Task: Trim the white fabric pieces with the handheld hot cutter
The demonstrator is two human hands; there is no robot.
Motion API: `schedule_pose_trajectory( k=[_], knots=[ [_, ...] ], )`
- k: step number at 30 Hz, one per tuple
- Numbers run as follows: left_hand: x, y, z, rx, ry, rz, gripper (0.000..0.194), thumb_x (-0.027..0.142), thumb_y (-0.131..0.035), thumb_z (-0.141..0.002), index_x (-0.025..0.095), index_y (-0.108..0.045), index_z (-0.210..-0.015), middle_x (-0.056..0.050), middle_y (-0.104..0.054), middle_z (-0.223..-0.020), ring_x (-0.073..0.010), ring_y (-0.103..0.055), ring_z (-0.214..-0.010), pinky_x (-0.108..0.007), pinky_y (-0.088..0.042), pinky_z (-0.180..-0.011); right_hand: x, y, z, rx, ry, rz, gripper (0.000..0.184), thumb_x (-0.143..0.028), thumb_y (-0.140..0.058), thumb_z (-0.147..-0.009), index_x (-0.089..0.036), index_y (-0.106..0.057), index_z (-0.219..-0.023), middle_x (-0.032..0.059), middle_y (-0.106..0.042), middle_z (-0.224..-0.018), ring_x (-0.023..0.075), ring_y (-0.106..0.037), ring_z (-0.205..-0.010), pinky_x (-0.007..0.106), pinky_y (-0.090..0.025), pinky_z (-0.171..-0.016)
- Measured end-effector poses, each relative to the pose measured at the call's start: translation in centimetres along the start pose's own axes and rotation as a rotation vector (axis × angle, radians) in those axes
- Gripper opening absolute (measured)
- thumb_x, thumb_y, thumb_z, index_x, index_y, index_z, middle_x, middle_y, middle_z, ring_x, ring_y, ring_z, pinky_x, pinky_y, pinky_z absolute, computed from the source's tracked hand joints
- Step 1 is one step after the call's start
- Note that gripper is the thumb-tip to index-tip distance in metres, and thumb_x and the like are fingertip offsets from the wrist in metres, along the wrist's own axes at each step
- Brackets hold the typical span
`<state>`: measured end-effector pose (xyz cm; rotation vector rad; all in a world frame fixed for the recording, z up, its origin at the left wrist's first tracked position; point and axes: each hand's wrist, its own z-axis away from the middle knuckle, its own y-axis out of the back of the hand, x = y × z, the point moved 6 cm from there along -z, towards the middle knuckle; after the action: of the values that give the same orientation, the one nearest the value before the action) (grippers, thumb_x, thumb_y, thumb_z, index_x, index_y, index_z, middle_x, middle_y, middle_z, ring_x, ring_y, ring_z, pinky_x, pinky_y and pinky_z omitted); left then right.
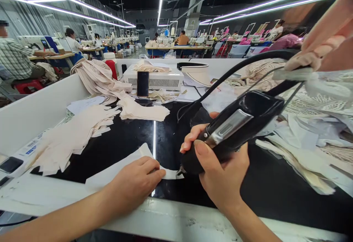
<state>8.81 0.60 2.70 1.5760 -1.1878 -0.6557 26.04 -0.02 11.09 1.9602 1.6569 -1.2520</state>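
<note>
My right hand (222,177) is wrapped around a black corded hand tool (256,108) with a silver plate on its side. The tool tilts down to the left, and its small metal tip (180,170) meets the end of a white fabric piece (118,164). Curled over that piece, my left hand (135,183) holds it down on the black tabletop (171,188). The fingertips lie close to the narrow strip running to the tip. My left palm covers part of the fabric, and the exact contact under the tip is too small to tell.
Pale fabric pieces (74,132) lie stacked at the left, with more (145,111) behind. A phone (142,84) leans against a white vented box (162,78). Loose lace and scraps (306,132) cover the right side. Thick black cable (234,67) arches overhead. Other people sit at sewing machines beyond.
</note>
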Motion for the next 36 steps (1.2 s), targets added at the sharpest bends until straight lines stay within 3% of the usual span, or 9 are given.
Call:
schedule_pose_trajectory(
  k=[8, 18, 36],
  knots=[
    [0.2, 0.4, 0.6, 0.075, 0.015, 0.046, 0.031, 0.000, -0.050, -0.105, 0.016, -0.066, -0.126, -0.010, -0.071, -0.114, -0.0228, -0.070, -0.102, -0.032, -0.064, -0.092, 0.9, -0.1, -0.2, 0.011, -0.021, 0.015, 0.031, -0.038, -0.090, -0.087, -0.029, -0.064, -0.101, -0.0058, -0.072, -0.081, 0.0133, -0.066, -0.057, 0.027, -0.060, -0.051],
    [0.2, 0.1, 0.6, 0.085, 0.043, 0.043, 0.031, 0.001, -0.052, -0.105, 0.016, -0.069, -0.126, -0.010, -0.071, -0.113, -0.0251, -0.069, -0.099, -0.035, -0.066, -0.087, 2.3, -2.1, -0.5, -0.034, -0.057, -0.037, 0.036, -0.040, -0.090, -0.087, -0.029, -0.061, -0.104, -0.0066, -0.070, -0.083, 0.0123, -0.067, -0.058, 0.026, -0.062, -0.054],
    [0.0, 0.4, 0.4, 0.149, 0.086, 0.094, 0.028, 0.005, -0.055, -0.106, 0.017, -0.074, -0.123, -0.012, -0.068, -0.113, -0.0256, -0.067, -0.102, -0.034, -0.065, -0.092, 3.1, -3.1, -0.7, -0.064, -0.084, -0.049, 0.028, -0.030, -0.085, -0.090, -0.029, -0.061, -0.103, -0.0088, -0.071, -0.085, 0.0114, -0.068, -0.059, 0.027, -0.062, -0.055]
  ],
)
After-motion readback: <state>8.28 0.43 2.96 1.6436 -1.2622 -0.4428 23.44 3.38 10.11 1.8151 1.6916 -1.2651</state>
